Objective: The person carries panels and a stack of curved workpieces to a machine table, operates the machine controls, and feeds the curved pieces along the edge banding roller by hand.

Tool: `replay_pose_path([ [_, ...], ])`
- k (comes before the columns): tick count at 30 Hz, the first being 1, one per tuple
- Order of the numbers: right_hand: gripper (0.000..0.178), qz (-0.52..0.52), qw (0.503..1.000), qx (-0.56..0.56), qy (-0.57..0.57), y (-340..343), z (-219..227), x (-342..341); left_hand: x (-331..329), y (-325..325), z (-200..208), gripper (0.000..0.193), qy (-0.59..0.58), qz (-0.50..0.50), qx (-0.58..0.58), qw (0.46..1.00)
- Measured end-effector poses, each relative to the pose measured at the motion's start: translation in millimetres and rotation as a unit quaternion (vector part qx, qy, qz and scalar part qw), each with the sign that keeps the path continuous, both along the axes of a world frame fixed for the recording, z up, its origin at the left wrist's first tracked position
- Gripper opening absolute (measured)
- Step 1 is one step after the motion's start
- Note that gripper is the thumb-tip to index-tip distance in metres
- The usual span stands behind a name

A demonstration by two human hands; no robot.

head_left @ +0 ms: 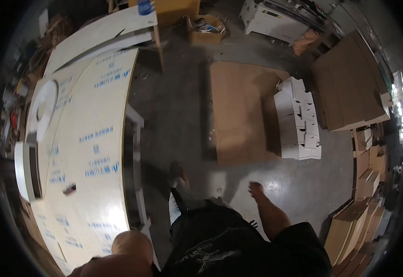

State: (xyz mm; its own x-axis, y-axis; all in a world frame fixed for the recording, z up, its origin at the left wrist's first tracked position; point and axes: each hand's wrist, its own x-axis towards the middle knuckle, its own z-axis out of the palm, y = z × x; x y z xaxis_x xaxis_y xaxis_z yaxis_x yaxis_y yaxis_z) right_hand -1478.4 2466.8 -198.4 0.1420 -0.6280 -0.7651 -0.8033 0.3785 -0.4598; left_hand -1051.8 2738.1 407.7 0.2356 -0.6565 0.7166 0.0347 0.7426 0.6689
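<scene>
Black shirt (215, 244), right hand (256, 191) hanging loose, white stack (297, 121)

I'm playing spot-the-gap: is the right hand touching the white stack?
Apart: the head view shows grey floor between the right hand and the white stack.

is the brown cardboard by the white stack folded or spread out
Spread out: the brown cardboard lies broad and flat on the floor, its right side by the white stack.
</scene>
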Motion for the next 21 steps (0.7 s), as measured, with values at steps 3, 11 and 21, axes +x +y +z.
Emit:
replay_pose_path([
  [3, 0.020, -0.216, 0.976, 0.011, 0.005, 3, 67, -23, 50, -127, 0, 0.049, 0.043, -0.102, -0.009, 0.994],
  [11, 0.035, -0.388, 0.913, 0.100, 0.073, -12, 66, 65, 195, -439, -45, 0.058, -0.144, -0.034, 0.164, 0.975],
  [21, 0.031, -0.173, 0.953, -0.224, -0.110, -428, -73, 282, 385, -542, -416, 0.064, -0.314, -0.066, 0.768, 0.555],
])
